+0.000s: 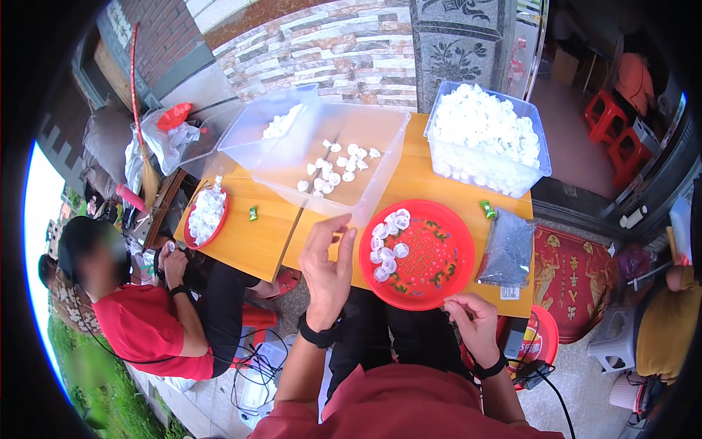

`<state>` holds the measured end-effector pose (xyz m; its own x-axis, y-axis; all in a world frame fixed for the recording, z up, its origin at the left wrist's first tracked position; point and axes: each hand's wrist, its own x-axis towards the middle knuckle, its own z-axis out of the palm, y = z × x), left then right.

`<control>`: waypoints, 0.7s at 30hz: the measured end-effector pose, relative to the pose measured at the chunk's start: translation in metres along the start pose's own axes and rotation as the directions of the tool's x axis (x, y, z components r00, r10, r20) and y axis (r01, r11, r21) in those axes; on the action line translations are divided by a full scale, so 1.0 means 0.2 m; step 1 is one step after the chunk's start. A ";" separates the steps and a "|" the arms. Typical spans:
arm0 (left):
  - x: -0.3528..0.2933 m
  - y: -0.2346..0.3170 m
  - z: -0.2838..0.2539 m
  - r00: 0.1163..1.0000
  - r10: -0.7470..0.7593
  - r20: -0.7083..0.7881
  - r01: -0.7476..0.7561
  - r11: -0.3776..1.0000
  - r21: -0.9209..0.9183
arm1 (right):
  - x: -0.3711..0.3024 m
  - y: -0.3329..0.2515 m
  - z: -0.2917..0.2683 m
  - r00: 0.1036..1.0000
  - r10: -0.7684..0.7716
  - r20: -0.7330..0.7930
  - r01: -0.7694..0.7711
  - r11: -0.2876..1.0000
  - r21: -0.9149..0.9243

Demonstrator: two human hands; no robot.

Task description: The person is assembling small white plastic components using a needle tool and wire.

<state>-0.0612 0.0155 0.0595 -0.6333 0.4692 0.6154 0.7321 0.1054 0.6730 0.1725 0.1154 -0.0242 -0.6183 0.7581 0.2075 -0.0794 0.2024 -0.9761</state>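
My left hand (327, 267) is raised by the near edge of a translucent plastic bin (384, 164), left of a round red tray (446, 252). Its fingers are bent and apart, and nothing shows between them. At the tray's near right rim my right hand (474, 325) is closed in a pinch; whatever its fingertips hold is too small to make out. Several small round white plastic pieces (385, 254) lie on the left side of the patterned tray. Inside the translucent bin are several loose white pieces (349, 164).
A tub heaped with white pieces (486, 128) stands back right, above a clear bag of small dark parts (506, 249) and a green wrapped item (487, 209). At left, a co-worker (150, 322) sits by a red dish of white pieces (207, 216). Cables (259, 366) trail below.
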 end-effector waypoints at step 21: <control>-1.03 -0.77 -0.25 0.788 -0.491 0.371 0.524 0.852 0.016 | -0.24 0.24 0.06 0.824 0.156 0.544 0.049 0.938 -0.343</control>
<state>-0.0561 -0.1402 -0.1504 -0.7658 0.6431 0.0022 0.2960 0.3494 0.8890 0.1880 0.0808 -0.0810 -0.9476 0.3189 -0.0165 0.1635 0.4403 -0.8829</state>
